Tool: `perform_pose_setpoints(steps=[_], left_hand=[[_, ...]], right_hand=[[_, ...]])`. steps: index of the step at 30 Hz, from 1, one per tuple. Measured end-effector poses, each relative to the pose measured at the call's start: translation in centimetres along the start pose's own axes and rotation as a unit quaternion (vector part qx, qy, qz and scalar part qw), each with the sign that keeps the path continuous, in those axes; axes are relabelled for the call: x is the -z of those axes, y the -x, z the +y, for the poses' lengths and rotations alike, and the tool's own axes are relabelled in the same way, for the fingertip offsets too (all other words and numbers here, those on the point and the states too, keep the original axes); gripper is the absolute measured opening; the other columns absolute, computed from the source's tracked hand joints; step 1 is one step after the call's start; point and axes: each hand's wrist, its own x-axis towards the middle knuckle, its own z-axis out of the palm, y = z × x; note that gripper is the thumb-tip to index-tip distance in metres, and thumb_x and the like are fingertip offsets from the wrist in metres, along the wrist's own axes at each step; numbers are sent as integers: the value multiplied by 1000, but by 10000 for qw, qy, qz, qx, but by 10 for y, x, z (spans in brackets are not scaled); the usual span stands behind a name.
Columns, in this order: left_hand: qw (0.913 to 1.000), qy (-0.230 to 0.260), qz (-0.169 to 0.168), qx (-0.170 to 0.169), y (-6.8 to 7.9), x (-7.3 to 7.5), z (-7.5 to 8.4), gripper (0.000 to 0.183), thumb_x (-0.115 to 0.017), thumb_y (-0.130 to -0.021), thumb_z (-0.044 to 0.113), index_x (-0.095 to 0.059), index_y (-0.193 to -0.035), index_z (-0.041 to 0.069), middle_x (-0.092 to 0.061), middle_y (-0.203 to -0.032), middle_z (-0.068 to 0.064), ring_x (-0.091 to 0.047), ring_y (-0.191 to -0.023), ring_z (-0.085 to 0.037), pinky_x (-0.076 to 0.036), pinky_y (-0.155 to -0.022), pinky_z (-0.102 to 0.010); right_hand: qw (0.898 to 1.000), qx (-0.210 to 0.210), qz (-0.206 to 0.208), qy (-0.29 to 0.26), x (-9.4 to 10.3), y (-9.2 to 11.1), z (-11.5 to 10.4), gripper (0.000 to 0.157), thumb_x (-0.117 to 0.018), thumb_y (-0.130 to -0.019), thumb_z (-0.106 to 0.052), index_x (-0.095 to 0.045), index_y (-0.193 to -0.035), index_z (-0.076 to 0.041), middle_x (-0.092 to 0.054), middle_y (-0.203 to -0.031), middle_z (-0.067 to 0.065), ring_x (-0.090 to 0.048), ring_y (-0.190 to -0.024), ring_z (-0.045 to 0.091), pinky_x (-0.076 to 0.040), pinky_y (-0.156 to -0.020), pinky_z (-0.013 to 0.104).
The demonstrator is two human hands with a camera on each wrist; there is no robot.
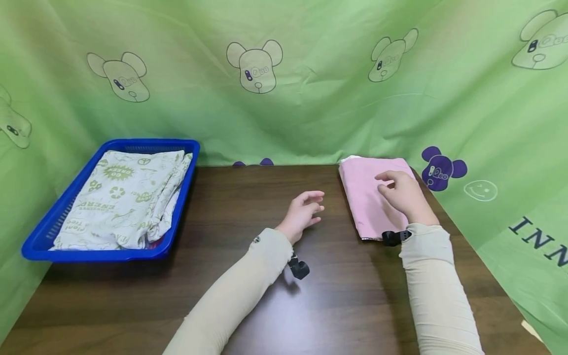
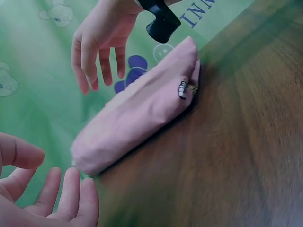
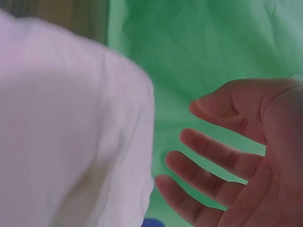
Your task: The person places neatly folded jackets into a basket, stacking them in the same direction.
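A folded pink cloth (image 1: 364,197) lies at the back right of the table, thick and roughly rectangular; the left wrist view shows the pink cloth (image 2: 137,113) from the side, with a small striped print near one corner. My right hand (image 1: 404,195) is over its right part, fingers loosely bent and holding nothing. In the right wrist view those fingers (image 3: 208,151) stand apart from the cloth's edge. My left hand (image 1: 301,214) hovers above the table to the left of the cloth, its relaxed fingers (image 2: 71,194) spread and nothing in them.
On the left of the brown wooden table (image 1: 248,207) stands a blue plastic basket (image 1: 44,254). Inside it lies a folded white cloth (image 1: 120,197) with green print. A green curtain (image 1: 310,108) with bear-head drawings hangs along the back and sides.
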Motion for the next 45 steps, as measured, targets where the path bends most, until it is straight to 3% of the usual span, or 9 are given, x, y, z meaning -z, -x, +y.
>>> perform_pose_setpoints(steps=[4,9,12,16,21,26,34,40,45], left_hand=[[9991,-256,-294,159,-6,-13,-9,46,-54,-94,-4,-58,-139,6,-55,-142,-17,-63,-115,-28,-55,-94,-43],[9965,-514,-609,259,-10,-24,-18,50,-55,-95,-2,-54,-144,8,-51,-145,-18,-63,-111,-25,-56,-90,-37],[9961,-485,-679,294,-12,-31,-21,54,-56,-95,-2,-51,-147,10,-48,-148,-19,-60,-114,-23,-53,-96,-41],[9952,-322,-818,420,-14,-41,-26,60,-58,-95,0,-45,-153,13,-40,-155,-19,-50,-133,-26,-44,-108,-48],[9947,-1,-841,600,-19,-48,-33,67,-59,-94,2,-39,-156,16,-32,-159,-18,-37,-145,-30,-37,-114,-51],[9950,194,-767,617,-22,-49,-36,69,-60,-93,2,-37,-157,17,-31,-160,-18,-38,-144,-31,-37,-115,-50],[9968,126,-705,366,-20,-47,-36,71,-60,-94,0,-35,-158,17,-26,-161,-20,-31,-147,-33,-35,-115,-54],[9964,212,-729,371,-20,-46,-38,73,-62,-92,-1,-36,-158,19,-24,-162,-20,-27,-149,-31,-34,-116,-52],[9967,197,-736,289,-18,-46,-38,75,-61,-90,-2,-35,-158,17,-21,-163,-23,-25,-150,-30,-34,-116,-52]], right_hand=[[9997,-99,-2,238,8,0,18,36,-56,-94,-8,-61,-126,7,-60,-127,34,-59,-105,54,-46,-89,63],[9982,-391,-283,369,14,1,30,47,-57,-93,-10,-51,-135,9,-50,-130,43,-47,-115,56,-38,-97,66],[9942,-781,-645,363,16,2,36,62,-58,-95,-15,-36,-147,9,-38,-139,47,-35,-126,63,-30,-103,72],[9842,-1409,-1043,258,15,6,49,88,-61,-95,-24,-7,-158,4,-17,-145,53,-21,-129,73,-23,-103,79],[9766,-1824,-1106,-275,9,12,69,112,-70,-92,-30,15,-158,-1,0,-149,53,-11,-134,72,-17,-108,77],[9777,-1652,-1065,-740,4,12,82,117,-75,-90,-26,16,-157,2,3,-155,46,-8,-139,67,-11,-114,71],[9744,-1421,-1257,-1202,3,14,94,109,-76,-89,-16,6,-156,9,1,-158,41,-5,-144,60,-7,-117,67],[9685,-1296,-1394,-1603,-1,17,93,107,-76,-87,-6,4,-158,6,1,-158,42,-6,-144,60,-9,-117,67],[9685,-1124,-1508,-1630,-6,16,85,107,-78,-86,-8,-1,-159,4,-4,-158,41,-9,-144,59,-11,-116,68]])
